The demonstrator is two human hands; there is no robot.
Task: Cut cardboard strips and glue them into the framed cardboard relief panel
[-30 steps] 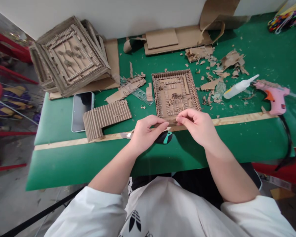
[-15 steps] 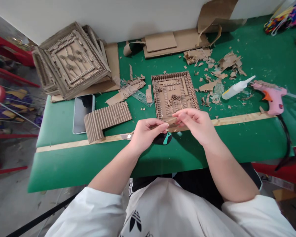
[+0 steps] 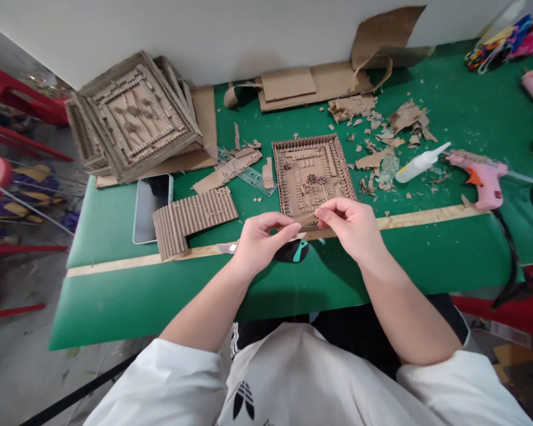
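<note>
My left hand [image 3: 264,239] and my right hand [image 3: 349,228] pinch the two ends of a small cardboard strip [image 3: 308,219] between thumbs and fingers. The strip is held just over the near edge of a square cardboard tray [image 3: 349,171], which has corrugated walls and small cardboard pieces inside. Below my left hand lies a utility knife [image 3: 292,251] with a black and teal handle, its blade pointing left. An L-shaped piece of corrugated cardboard [image 3: 195,214] rests to the left of that hand.
Framed cardboard panels [image 3: 137,118] are stacked at the back left, near a phone [image 3: 153,207]. A clear ruler [image 3: 253,177] lies under scraps. To the right are torn cardboard bits [image 3: 373,160], a white glue bottle [image 3: 421,164] and a pink glue gun [image 3: 479,174].
My right hand has shifted slightly, its fingers closing more tightly around the strip's end. The left hand stays almost in place. The camera view has moved a little.
</note>
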